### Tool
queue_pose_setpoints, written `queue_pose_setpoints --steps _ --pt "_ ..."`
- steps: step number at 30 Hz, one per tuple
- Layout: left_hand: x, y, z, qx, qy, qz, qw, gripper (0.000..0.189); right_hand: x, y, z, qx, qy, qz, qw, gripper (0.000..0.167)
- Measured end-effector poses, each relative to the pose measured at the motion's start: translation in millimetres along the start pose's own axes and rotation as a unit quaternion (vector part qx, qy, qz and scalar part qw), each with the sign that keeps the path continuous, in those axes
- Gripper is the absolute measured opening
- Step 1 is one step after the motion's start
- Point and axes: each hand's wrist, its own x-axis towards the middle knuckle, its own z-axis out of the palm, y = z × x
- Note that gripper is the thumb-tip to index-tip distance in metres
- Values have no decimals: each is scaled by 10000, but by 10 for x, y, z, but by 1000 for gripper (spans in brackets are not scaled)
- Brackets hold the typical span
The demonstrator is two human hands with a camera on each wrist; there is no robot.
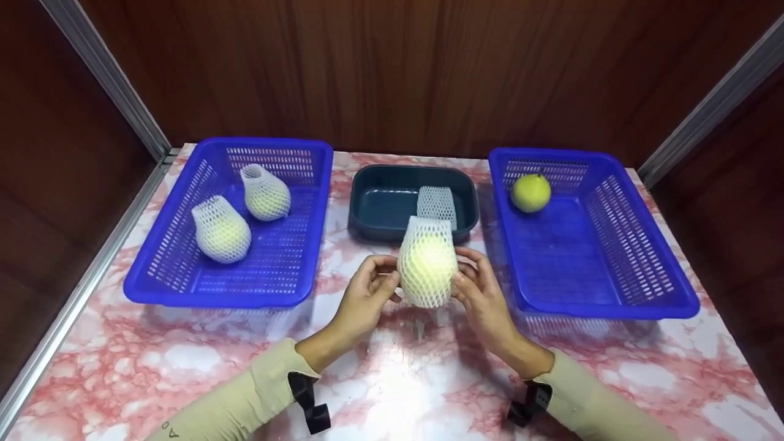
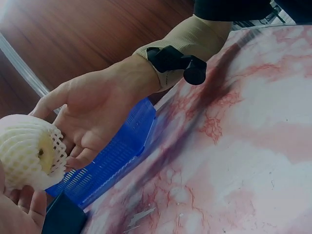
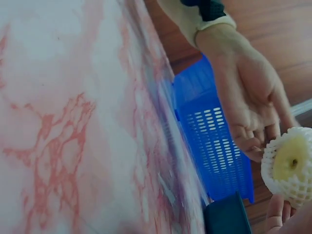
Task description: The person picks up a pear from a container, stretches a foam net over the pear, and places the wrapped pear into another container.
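A pale yellow pear (image 1: 427, 263) in a white foam net sleeve is held up between both hands over the near side of the table. My left hand (image 1: 367, 291) grips its left side with thumb and fingers. On the opposite side, my right hand (image 1: 484, 294) pinches the sleeve and fruit. The net's narrow, loose end points away, overlapping the dark bin in the head view. Through the net's lower opening, the pear's dark blossom end (image 2: 41, 152) shows in the left wrist view and also in the right wrist view.
A blue basket (image 1: 220, 298) at left holds two net-sleeved pears (image 1: 223, 236). Another blue basket (image 1: 606, 311) at right holds one bare green-yellow pear (image 1: 531, 193). Between them stands a dark teal bin (image 1: 380, 233) with a foam net (image 1: 436, 203) inside. Wooden panels surround the marbled table (image 1: 202, 361).
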Motion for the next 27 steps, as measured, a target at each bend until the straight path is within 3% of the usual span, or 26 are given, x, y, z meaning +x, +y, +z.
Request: queue_pose_setpoints --steps 4,10,12,15,19,23,27 --pt "13 -13 -15 99 -11 -139 9999 43 -15 16 33 170 -236 -110 9995 29" --pt "-6 -68 -21 132 -572 -342 9977 87 -6 20 54 -412 -389 240 9981 59" --pt "-15 -89 -26 165 -532 -309 9980 82 2 8 55 -626 -301 466 9965 54" --pt "-23 -85 -38 271 -305 -221 9989 58 3 -17 59 -722 -191 615 9953 47" --pt "-22 -73 -40 213 -122 -207 9995 41 2 -33 61 -568 -196 491 9970 41" --pt "-17 -62 -31 408 -198 -154 9989 56 2 -16 50 -562 -481 438 9963 52" --pt "-9 -23 -29 730 -558 -115 9957 72 -7 5 37 -707 -733 540 9933 72"
